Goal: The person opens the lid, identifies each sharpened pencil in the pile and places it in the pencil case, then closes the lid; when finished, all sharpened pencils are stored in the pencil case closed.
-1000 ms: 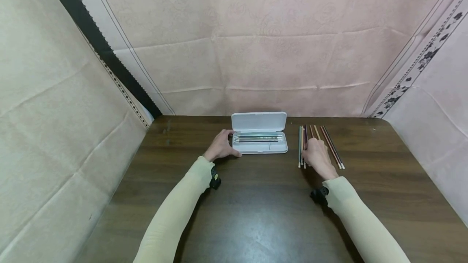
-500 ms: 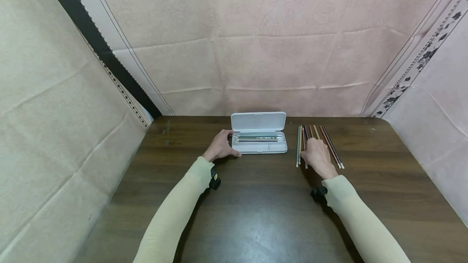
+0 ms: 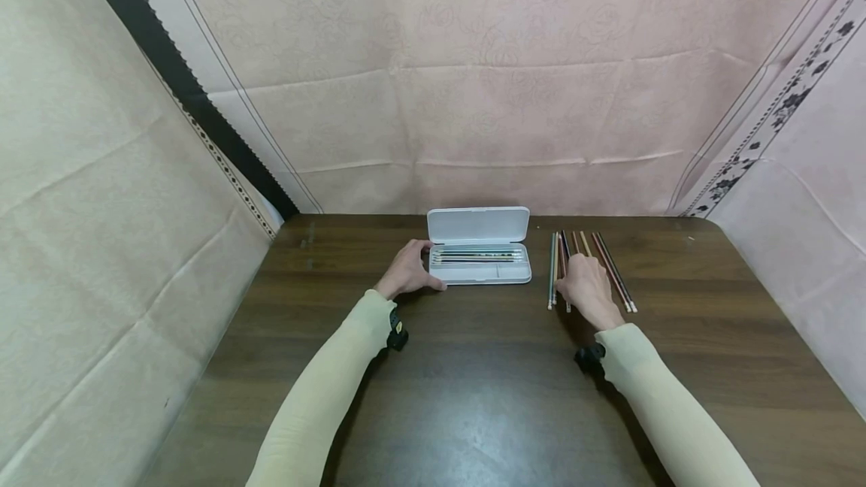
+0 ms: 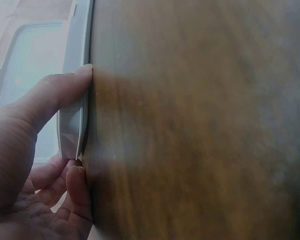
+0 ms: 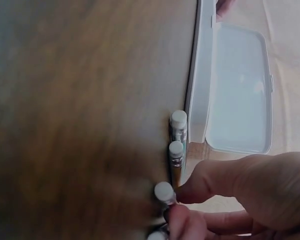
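A white pencil case lies with its lid raised at the table's back, several pencils inside it. My left hand holds its left end; in the left wrist view the thumb lies on the front wall and the fingers curl at the end. To the right of the case, my right hand reaches down among several loose pencils. In the right wrist view, thumb and finger pinch a pencil near its white eraser end. Its far part is hidden by the hand.
Two dark pencils lie slanted to the right of my right hand. The lid stands up near the back edge, close to the cloth backdrop. The brown wooden table spreads between both forearms.
The leftmost loose pencils have shifted slightly left and one beside them has turned a little under my right hand. My left hand and the pencil case stay in place.
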The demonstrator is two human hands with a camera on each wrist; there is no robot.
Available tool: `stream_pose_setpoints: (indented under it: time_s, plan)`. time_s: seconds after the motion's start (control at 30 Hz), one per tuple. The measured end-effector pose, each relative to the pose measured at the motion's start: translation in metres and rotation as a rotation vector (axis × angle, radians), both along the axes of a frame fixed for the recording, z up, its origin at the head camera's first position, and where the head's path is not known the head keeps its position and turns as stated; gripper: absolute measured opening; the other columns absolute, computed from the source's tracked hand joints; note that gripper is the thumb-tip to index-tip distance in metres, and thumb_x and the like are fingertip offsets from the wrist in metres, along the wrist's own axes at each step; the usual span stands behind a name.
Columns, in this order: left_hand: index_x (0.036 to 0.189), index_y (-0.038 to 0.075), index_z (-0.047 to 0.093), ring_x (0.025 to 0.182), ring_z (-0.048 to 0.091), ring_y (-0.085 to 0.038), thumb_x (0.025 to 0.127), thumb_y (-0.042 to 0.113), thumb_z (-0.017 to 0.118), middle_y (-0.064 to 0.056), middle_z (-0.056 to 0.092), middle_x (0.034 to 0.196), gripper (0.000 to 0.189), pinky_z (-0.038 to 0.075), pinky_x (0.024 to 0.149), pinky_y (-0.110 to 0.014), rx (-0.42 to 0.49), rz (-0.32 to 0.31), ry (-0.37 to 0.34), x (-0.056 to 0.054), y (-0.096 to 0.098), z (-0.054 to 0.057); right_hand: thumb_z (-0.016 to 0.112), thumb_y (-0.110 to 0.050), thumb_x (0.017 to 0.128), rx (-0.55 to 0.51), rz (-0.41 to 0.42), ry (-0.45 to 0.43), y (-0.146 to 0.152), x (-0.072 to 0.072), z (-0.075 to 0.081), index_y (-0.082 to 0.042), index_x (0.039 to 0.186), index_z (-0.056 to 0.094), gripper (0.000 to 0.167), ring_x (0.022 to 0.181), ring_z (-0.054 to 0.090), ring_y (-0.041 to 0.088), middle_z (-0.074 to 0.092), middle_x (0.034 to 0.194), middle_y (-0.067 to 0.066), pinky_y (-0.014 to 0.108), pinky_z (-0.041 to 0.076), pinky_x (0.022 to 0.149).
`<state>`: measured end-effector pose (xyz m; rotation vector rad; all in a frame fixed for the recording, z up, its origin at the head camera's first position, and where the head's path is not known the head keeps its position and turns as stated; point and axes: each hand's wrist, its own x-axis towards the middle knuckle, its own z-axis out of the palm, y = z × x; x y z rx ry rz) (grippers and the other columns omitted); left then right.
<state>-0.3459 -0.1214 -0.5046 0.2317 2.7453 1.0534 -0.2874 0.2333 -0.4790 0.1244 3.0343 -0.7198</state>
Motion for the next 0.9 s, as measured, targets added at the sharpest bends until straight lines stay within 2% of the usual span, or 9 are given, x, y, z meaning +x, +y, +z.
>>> stream_pose_setpoints:
  time_s: [0.27,0.37,0.5,0.6,0.9]
  plan:
    - [0.157,0.009,0.05,0.127,0.057,-0.032,0.079,0.026,0.099,-0.013,0.056,0.15,0.094,0.05,0.119,-0.05,-0.004,-0.003,0.0,0.0,-0.001,-0.001,0.078,-0.016,0.093,0.016,-0.033,0.053,-0.003,0.003,0.003,-0.012,0.057,0.049,0.046,0.057,0.049,0.023,0.042,0.058,0.0,0.034,0.039,0.055]
    - [0.157,0.009,0.05,0.128,0.057,-0.032,0.079,0.026,0.099,-0.014,0.056,0.151,0.094,0.049,0.12,-0.05,-0.001,-0.006,0.002,0.0,0.0,-0.001,0.076,-0.014,0.091,0.008,-0.031,0.094,-0.004,0.006,0.006,-0.01,0.058,0.053,0.041,0.059,0.052,0.024,0.047,0.058,0.002,0.035,0.04,0.056]
    - [0.158,0.009,0.05,0.131,0.056,-0.032,0.079,0.027,0.099,-0.014,0.055,0.153,0.094,0.048,0.122,-0.051,-0.003,-0.01,0.0,-0.001,-0.001,-0.002,0.074,-0.012,0.088,-0.011,-0.012,0.118,-0.007,0.012,0.011,-0.006,0.067,0.069,0.023,0.066,0.058,0.026,0.065,0.069,0.01,0.036,0.043,0.058]
    - [0.158,0.009,0.05,0.132,0.056,-0.032,0.079,0.027,0.099,-0.014,0.054,0.154,0.095,0.048,0.122,-0.051,-0.005,-0.01,0.0,-0.001,-0.001,-0.002,0.075,-0.012,0.09,-0.041,0.013,0.108,-0.01,0.017,0.016,-0.003,0.078,0.078,0.015,0.068,0.061,0.025,0.074,0.077,0.013,0.035,0.045,0.058]
    - [0.158,0.009,0.05,0.133,0.056,-0.033,0.078,0.027,0.1,-0.015,0.053,0.157,0.096,0.047,0.124,-0.051,-0.001,-0.01,0.005,-0.002,-0.001,-0.002,0.075,-0.008,0.091,-0.104,0.105,0.14,-0.028,0.03,0.031,0.003,0.09,0.078,0.011,0.06,0.062,0.021,0.073,0.076,0.014,0.03,0.047,0.053]
